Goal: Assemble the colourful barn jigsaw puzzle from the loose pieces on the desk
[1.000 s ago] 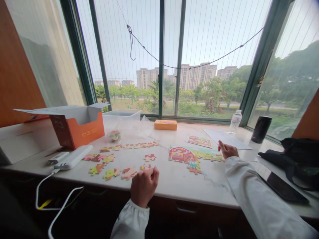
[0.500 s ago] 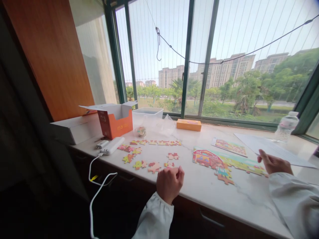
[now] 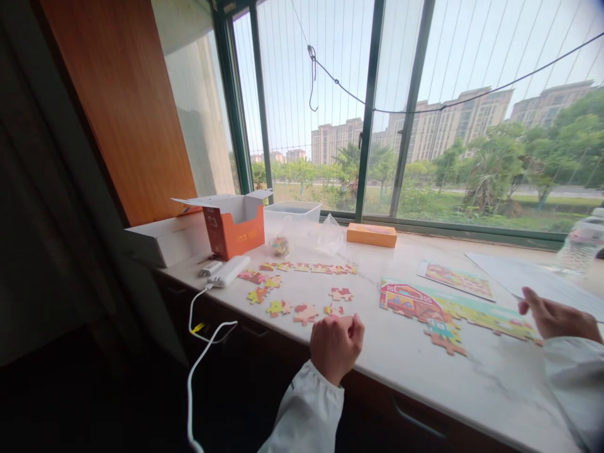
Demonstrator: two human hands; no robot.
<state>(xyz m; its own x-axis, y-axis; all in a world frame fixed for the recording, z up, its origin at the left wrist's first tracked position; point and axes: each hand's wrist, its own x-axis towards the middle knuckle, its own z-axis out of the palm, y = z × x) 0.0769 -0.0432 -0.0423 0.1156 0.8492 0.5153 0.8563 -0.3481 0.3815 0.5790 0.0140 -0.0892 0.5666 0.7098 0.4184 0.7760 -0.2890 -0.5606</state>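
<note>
My left hand (image 3: 336, 345) is curled into a fist at the front edge of the white marble sill (image 3: 401, 365), just short of a loose puzzle piece (image 3: 334, 310). What the fist holds, if anything, is hidden. My right hand (image 3: 557, 318) rests at the right end of the partly joined barn puzzle (image 3: 425, 305), fingers bent over its edge. Several loose pieces (image 3: 278, 307) lie to the left, and a joined strip (image 3: 309, 268) runs behind them.
An open orange box (image 3: 233, 228), a white power bank (image 3: 229, 271) with a hanging cable (image 3: 198, 352), a clear tub (image 3: 292, 212), a small orange box (image 3: 371, 234), a picture card (image 3: 455, 279), a paper sheet (image 3: 528, 277) and a water bottle (image 3: 582, 245) stand on the sill.
The view has swung left, so the sill's things have shifted right in the frame. Both hands have kept their places on the sill.
</note>
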